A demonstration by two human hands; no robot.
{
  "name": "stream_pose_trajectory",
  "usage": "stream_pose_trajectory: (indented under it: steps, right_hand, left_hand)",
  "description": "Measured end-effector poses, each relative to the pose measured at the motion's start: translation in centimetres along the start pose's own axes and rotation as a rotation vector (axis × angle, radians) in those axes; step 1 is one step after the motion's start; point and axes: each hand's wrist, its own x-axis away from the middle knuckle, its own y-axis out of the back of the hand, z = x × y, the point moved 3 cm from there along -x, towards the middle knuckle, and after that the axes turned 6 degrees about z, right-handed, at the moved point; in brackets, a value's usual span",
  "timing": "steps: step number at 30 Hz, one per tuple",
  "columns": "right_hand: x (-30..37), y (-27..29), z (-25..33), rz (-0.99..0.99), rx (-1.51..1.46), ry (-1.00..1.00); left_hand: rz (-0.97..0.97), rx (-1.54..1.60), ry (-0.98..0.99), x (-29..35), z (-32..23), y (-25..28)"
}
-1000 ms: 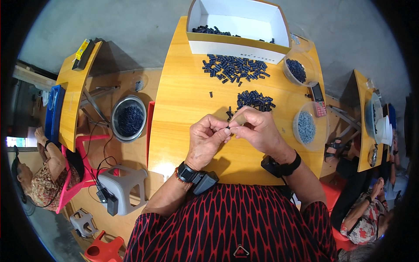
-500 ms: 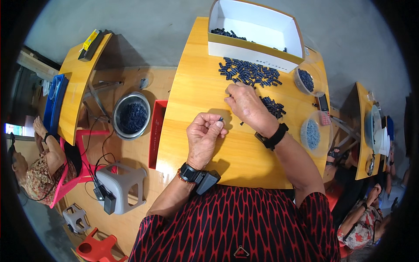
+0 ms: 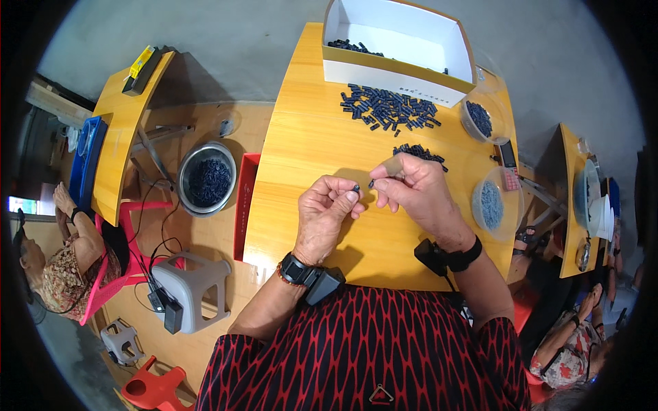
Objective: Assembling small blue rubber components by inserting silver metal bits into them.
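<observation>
My left hand [image 3: 323,220] pinches a small dark cylindrical piece [image 3: 356,188] between thumb and forefinger. Close on its right, my right hand [image 3: 423,198] is closed in a pinch on another small dark piece [image 3: 371,183]. A narrow gap separates the two pieces. Just beyond my right hand lies a smaller heap of dark pieces [image 3: 419,153], partly covered by that hand. Farther back, a wide heap of short black-blue cylinders [image 3: 391,108] spreads over the yellow wooden table [image 3: 295,130].
A white box [image 3: 397,75] with more dark pieces stands at the table's back. On the right are a tub of dark parts [image 3: 480,120], a tub of pale blue parts [image 3: 488,205] and a calculator [image 3: 508,164]. Left, below, sit a metal bowl [image 3: 229,181] and grey stool [image 3: 199,274].
My right hand has come back from the edge of the wide heap to beside my left hand, now showing a dark piece in its fingertips. My left hand keeps its piece nearly in place.
</observation>
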Motion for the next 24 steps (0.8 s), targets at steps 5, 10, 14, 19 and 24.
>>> stream_pose_trajectory:
  steps: [5,10,14,19,24]
  right_hand:
    - [1.4,1.0,-1.7,-0.044,-0.047,0.047]
    - [2.1,1.5,-2.0,-0.082,-0.072,0.090]
    - [2.5,1.7,-1.9,-0.087,-0.088,0.095]
    - [2.6,2.1,-2.2,-0.125,-0.060,0.149]
    - [2.7,2.0,-2.3,-0.164,-0.023,0.181]
  left_hand:
    - [0.049,-0.049,0.045,0.0,0.2,-1.7]
    - [0.091,-0.073,0.078,-0.1,0.4,-2.7]
    - [0.108,-0.073,0.102,-0.3,0.4,-3.4]
    - [0.122,-0.081,0.100,-0.6,0.5,-3.8]
    - [0.116,-0.096,0.127,-0.6,0.6,-3.8]
